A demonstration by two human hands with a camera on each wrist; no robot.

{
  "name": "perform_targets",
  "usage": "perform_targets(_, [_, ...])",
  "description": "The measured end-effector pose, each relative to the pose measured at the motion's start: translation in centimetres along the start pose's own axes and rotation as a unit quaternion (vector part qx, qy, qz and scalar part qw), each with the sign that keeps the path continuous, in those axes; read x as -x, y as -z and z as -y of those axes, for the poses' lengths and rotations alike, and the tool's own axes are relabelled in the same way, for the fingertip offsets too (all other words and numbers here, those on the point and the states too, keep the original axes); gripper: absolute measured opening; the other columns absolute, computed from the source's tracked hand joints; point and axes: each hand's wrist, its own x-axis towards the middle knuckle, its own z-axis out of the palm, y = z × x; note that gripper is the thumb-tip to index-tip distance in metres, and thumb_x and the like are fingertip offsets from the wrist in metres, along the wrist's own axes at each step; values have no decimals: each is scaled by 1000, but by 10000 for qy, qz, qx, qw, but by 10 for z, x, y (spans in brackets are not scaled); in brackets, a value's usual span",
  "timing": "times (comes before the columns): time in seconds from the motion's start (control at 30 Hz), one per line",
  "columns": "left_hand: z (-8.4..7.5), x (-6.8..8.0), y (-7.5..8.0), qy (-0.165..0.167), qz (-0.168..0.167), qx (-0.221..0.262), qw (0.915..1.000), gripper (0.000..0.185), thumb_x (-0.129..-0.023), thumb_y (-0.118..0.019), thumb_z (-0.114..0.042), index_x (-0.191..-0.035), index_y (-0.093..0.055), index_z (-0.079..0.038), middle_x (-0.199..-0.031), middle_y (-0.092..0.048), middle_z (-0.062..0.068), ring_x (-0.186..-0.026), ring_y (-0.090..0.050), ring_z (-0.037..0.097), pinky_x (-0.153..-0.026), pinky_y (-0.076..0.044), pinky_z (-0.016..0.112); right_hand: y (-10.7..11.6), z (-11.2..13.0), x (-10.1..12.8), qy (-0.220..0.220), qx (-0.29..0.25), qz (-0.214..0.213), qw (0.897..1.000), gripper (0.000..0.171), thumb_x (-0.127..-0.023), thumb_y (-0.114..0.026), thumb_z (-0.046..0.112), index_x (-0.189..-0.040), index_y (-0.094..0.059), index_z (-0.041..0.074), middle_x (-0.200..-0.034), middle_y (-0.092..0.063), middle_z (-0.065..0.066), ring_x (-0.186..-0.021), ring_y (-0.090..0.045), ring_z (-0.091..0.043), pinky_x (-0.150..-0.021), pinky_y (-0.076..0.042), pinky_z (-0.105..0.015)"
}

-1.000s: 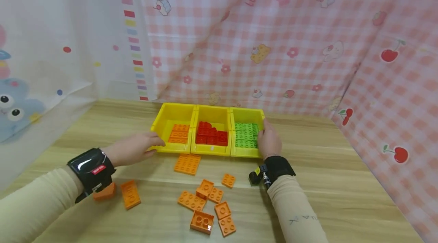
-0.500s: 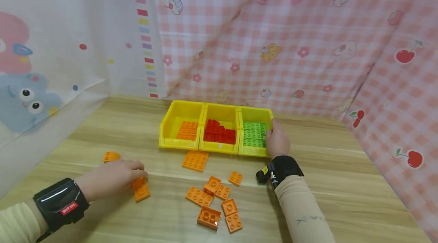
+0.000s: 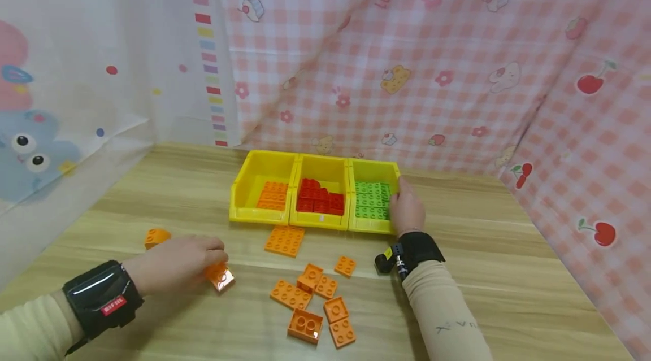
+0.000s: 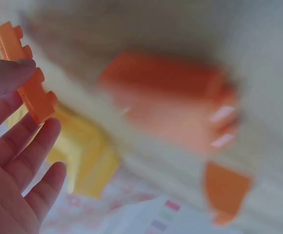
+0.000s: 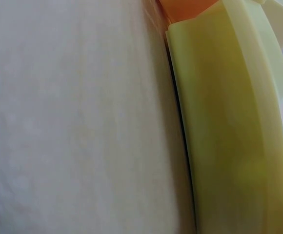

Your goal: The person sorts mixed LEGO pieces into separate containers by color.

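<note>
- Head view: wooden table (image 3: 508,270) with three yellow bins (image 3: 315,220) side by side at the back; orange bricks in the left one, red in the middle, green in the right.
- Right forearm runs up from the lower edge, wrist band on; right hand (image 3: 407,209) rests against the outer right wall of the green-brick bin (image 3: 373,226), fingers curled over its rim, gripping it.
- Left forearm comes in from the lower left, palm down; left hand (image 3: 175,264) lies low over the table, well left of the bins.
- Orange brick (image 3: 220,275) sits at the left fingertips, tilted, one edge off the table; fingers pinch it. Left wrist view shows the same brick (image 4: 29,83) edge-on against the fingertips (image 4: 12,73), the rest blurred.
- Loose orange bricks (image 3: 315,304) clustered between the two arms; a square orange plate (image 3: 285,240) just before the bins; one small orange brick (image 3: 156,236) beyond the left hand.
</note>
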Motion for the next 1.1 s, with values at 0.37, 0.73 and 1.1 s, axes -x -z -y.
perform_targets(0.37, [45, -102, 37, 715, -836, -515, 9926, 27, -73, -79, -11, -95, -65, -4, -85, -55, 5, -72, -55, 20, -65, -50, 35, 4, -8, -1, -68, 91, -35, 9999, 49, -95, -47, 8, -142, -37, 5, -135, -48, -16, -118, -49, -31, -98, -38, -45])
perform_targets(0.73, [92, -177, 8, 2195, -297, -1236, 9673, 8, -83, -61, -7, -79, -67, -4, -76, -62, 14, -69, -60, 33, -57, -50, 51, -4, 0, -1, -38, 9, -43, 10000, 48, -95, -49, 9, -142, -39, 6, -135, -49, -14, -119, -49, -29, -98, -38, -43])
perform_targets(1.1, [91, -205, -17, 2492, -176, -420, 9674, 19, -85, -50, 6, -73, -64, 1, -76, -64, 16, -68, -62, 33, -62, -51, 47, -3, -4, -2, -124, -58, -117, 9998, 47, -95, -48, 9, -142, -40, 7, -134, -50, -13, -119, -49, -27, -98, -38, -42])
